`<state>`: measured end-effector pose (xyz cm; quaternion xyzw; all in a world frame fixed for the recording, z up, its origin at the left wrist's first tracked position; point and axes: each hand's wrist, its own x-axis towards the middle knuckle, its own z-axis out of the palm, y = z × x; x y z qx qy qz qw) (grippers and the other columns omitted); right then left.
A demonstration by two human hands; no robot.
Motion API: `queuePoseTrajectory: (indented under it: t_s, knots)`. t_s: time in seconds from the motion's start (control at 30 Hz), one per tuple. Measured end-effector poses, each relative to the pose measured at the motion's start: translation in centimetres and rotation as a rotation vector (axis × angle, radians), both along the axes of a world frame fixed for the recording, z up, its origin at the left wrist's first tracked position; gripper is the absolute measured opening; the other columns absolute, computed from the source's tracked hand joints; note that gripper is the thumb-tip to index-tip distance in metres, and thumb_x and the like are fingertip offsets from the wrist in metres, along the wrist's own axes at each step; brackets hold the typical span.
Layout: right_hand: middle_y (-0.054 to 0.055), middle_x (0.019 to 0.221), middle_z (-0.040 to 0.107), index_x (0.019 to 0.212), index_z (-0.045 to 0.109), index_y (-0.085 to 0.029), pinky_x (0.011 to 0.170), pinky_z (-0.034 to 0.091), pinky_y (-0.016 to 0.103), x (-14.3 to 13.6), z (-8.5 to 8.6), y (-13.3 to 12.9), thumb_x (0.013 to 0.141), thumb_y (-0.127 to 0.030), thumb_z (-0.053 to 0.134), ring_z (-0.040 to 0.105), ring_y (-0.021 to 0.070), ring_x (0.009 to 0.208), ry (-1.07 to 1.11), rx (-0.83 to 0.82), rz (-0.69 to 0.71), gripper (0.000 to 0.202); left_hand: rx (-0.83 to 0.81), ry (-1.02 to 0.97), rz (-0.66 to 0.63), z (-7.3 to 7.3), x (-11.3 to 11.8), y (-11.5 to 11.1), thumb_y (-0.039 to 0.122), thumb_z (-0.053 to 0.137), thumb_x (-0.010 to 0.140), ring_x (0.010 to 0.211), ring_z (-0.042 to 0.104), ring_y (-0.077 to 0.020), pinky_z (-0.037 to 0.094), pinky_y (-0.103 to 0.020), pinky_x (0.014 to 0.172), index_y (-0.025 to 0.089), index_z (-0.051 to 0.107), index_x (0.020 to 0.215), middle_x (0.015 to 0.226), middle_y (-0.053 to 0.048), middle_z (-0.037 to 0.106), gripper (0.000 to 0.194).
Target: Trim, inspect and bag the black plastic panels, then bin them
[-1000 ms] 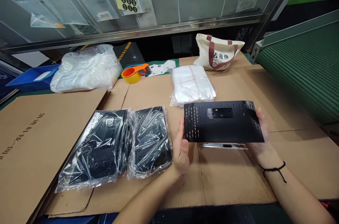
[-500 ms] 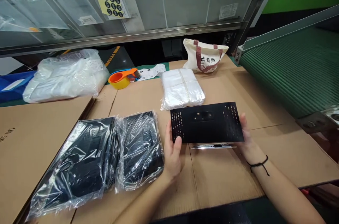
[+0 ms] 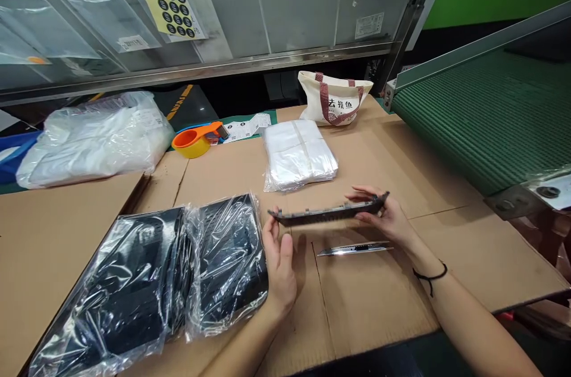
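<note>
A thin black panel (image 3: 328, 214) is held up edge-on above the cardboard, its long side showing small raised tabs. My left hand (image 3: 280, 261) grips its left end between thumb and fingers. The fingers of my right hand (image 3: 383, 216) are closed around its right end, thumb below. Under the panel a silver knife (image 3: 355, 249) lies on the cardboard, touched by neither hand. Left of my left hand are black panels in clear wrap, one bundle (image 3: 229, 258) close to the wrist and another (image 3: 129, 282) farther left.
A stack of clear bags (image 3: 300, 154) lies beyond the panel, with a cloth bag (image 3: 334, 97) behind. An orange and yellow tape dispenser (image 3: 191, 142) and a large plastic-wrapped bundle (image 3: 96, 139) are back left. A green conveyor belt (image 3: 486, 109) runs along the right.
The panel has been tilted from its broad face to its edge. My right hand has moved slightly left and its fingers now wrap the panel's end. The view has shifted slightly.
</note>
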<state>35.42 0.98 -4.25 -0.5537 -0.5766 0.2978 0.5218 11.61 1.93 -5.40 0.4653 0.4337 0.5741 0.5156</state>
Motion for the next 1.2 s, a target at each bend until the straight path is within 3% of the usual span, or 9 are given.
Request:
queuePoseTrajectory:
  t_s: [0.1, 0.2, 0.3, 0.43, 0.73, 0.87, 1.07, 1.2]
  knots:
    - [0.01, 0.126, 0.062, 0.132, 0.052, -0.027, 0.102, 0.045, 0.047, -0.1, 0.0, 0.0, 0.082, -0.028, 0.063, 0.057, 0.0265, 0.118, -0.323, 0.215, -0.068, 0.051, 0.011, -0.085, 0.033, -0.1, 0.1, -0.3, 0.055, 0.043, 0.094, 0.145, 0.027, -0.0227, 0.019, -0.042, 0.12, 0.024, 0.052, 0.12, 0.153, -0.009, 0.038, 0.041]
    - [0.012, 0.142, 0.046, 0.141, 0.041, -0.029, 0.108, 0.037, 0.054, -0.4, -0.5, 0.1, 0.088, -0.025, 0.052, 0.043, 0.0289, 0.132, -0.453, 0.269, -0.238, 0.055, 0.016, -0.069, 0.043, -0.1, 0.2, -0.5, 0.044, 0.051, 0.094, 0.144, 0.028, -0.0231, 0.02, -0.044, 0.12, 0.025, 0.053, 0.117, 0.152, -0.008, 0.04, 0.03]
    - [0.011, 0.141, 0.045, 0.143, 0.038, -0.03, 0.107, 0.038, 0.053, -0.7, -1.0, 0.2, 0.089, -0.025, 0.05, 0.044, 0.0288, 0.131, -0.416, 0.286, -0.307, 0.056, 0.082, -0.054, 0.034, 0.2, 0.3, -0.7, 0.034, 0.055, 0.093, 0.144, 0.029, -0.0216, 0.022, -0.041, 0.12, 0.026, 0.05, 0.124, 0.152, -0.006, 0.04, 0.033]
    - [0.008, 0.141, 0.046, 0.145, 0.036, -0.031, 0.11, 0.038, 0.049, -1.1, -0.7, -0.1, 0.087, -0.029, 0.055, 0.046, 0.0272, 0.131, -0.331, 0.321, -0.28, 0.062, 0.135, -0.076, 0.001, 0.4, 0.4, -0.7, 0.027, 0.053, 0.094, 0.145, 0.026, -0.0194, 0.021, -0.037, 0.121, 0.028, 0.045, 0.136, 0.154, -0.003, 0.037, 0.043]
    - [0.005, 0.153, 0.037, 0.148, 0.032, -0.034, 0.114, 0.035, 0.048, -1.9, -0.7, -0.5, 0.084, -0.036, 0.065, 0.039, 0.0271, 0.138, -0.165, 0.343, -0.31, 0.072, 0.164, -0.088, -0.012, 0.0, 0.4, -0.8, 0.023, 0.05, 0.094, 0.146, 0.023, -0.0195, 0.017, -0.037, 0.122, 0.029, 0.039, 0.142, 0.157, -0.002, 0.032, 0.05]
    - [0.007, 0.151, 0.041, 0.147, 0.035, -0.03, 0.115, 0.034, 0.046, -1.8, -0.8, -0.2, 0.083, -0.042, 0.066, 0.039, 0.027, 0.138, -0.114, 0.336, -0.311, 0.072, 0.223, -0.098, -0.06, -0.1, 0.3, -0.8, 0.028, 0.052, 0.093, 0.147, 0.02, -0.0218, 0.017, -0.04, 0.122, 0.03, 0.036, 0.145, 0.158, -0.002, 0.028, 0.055]
    - [0.008, 0.14, 0.053, 0.138, 0.047, -0.026, 0.112, 0.038, 0.043, -1.8, -0.3, 0.2, 0.09, -0.042, 0.055, 0.048, 0.0235, 0.131, -0.015, 0.234, -0.347, 0.052, 0.333, -0.127, -0.097, 0.2, 0.7, -1.1, 0.054, 0.054, 0.087, 0.146, 0.024, -0.0281, 0.026, -0.042, 0.119, 0.031, 0.034, 0.147, 0.158, -0.003, 0.028, 0.068]
    - [0.011, 0.134, 0.058, 0.131, 0.054, -0.022, 0.108, 0.041, 0.044, -1.2, -1.1, 0.5, 0.089, -0.043, 0.055, 0.053, 0.0245, 0.125, -0.008, 0.213, -0.311, 0.047, 0.276, -0.047, -0.071, 0.0, 0.7, -1.3, 0.069, 0.049, 0.082, 0.146, 0.021, -0.0326, 0.022, -0.047, 0.12, 0.031, 0.036, 0.146, 0.16, -0.003, 0.024, 0.076]
